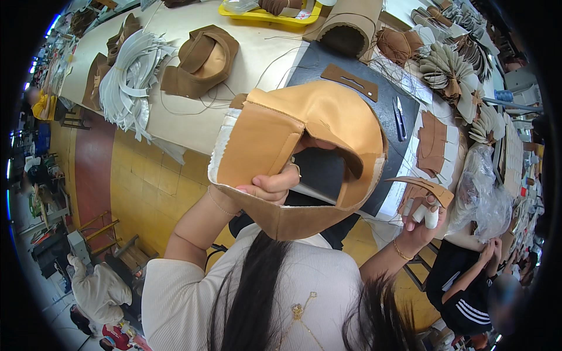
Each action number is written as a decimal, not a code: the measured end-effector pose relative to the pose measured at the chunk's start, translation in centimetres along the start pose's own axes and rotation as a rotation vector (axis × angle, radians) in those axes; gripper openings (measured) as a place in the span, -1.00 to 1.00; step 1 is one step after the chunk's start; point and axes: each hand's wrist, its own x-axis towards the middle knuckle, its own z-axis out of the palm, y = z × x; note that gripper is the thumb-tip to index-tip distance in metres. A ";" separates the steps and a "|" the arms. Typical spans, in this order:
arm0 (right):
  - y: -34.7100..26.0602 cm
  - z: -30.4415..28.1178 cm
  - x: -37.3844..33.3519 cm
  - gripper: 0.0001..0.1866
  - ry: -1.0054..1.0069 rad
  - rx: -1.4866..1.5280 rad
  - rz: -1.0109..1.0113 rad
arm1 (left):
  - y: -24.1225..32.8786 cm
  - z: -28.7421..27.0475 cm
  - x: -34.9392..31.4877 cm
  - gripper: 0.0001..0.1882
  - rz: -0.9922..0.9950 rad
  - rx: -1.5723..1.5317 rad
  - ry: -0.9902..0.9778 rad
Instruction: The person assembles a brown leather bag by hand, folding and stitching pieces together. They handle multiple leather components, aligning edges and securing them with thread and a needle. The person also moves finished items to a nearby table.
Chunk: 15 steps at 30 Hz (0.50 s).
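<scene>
My left hand is closed round the edge of a stitched tan leather piece, holding it up before my chest. It curves into an open ring shape, with smooth tan faces, a browner band below and a ragged white edge at its left. My right hand, lower and to the right, pinches a narrow curved tan leather strip. White covers sit on some of its fingers. Between the strip and the big leather piece there is a gap. The left hand's other fingers are partly hidden by the leather.
A similar brown leather piece and a bundle of white strips lie on the table. A slotted brown piece and a craft knife rest on a dark mat. Leather stacks and plastic bags line the right. A co-worker is close by.
</scene>
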 end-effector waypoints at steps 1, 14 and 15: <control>0.0 0.1 0.0 -0.75 -0.012 0.019 0.002 | 0.0 0.0 0.0 -0.28 -0.004 -0.002 -0.006; -0.2 0.1 0.0 -0.75 -0.032 -0.009 -0.014 | -0.5 0.1 -0.3 -0.26 -0.038 -0.026 -0.043; -0.2 0.1 0.0 -0.75 -0.036 -0.006 -0.014 | -0.5 0.2 -0.3 -0.26 -0.041 -0.020 -0.028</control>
